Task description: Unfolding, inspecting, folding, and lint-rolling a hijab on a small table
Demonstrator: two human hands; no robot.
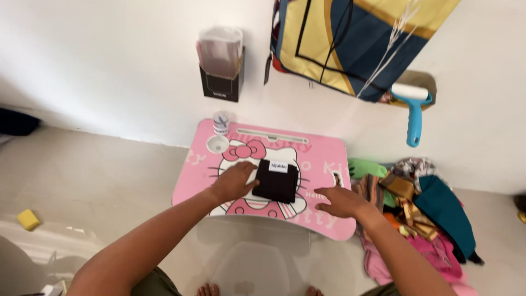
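Right now the folded black cloth lies near the middle of the pink counter, w/ a small white label at its far edge. Its long axis runs roughly away from the person, tilted a bit.

Left hand is on its left edge: fingers half curled and touching the cloth's side; can't tell if they pinch it or just press. Right hand is just right of the cloth, apart from it, fingers spread flat on the counter, holding nothing. So left is the nearer hand; the cloth sits between the two.

The counter is a low lap desk on a pale floor, a small bottle and a round cup recess at its far-left corner. Pile of mixed fabrics on the floor to the right. On the white wall: black holder, hanging bag, blue lint roller. Yellow sponge far left.
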